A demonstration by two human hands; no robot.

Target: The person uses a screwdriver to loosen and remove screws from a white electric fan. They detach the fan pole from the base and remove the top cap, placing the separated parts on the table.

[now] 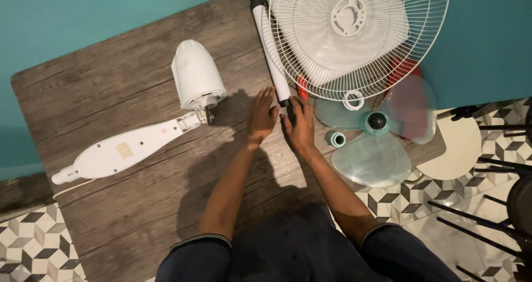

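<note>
Wooden table (111,93) | both hands (262,114) (299,124) flat, fingers apart, touching white pole (270,44) end

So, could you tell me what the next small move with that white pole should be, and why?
Probably close the right hand around the white pole at its dark lower end: both hands lie flat there, the left hand just beside it, and neither grips it yet.

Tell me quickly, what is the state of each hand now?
Left hand: open, flat on the wooden table, holding nothing.
Right hand: fingers curled at the dark lower end of the white pole; grip cannot be told.
</note>
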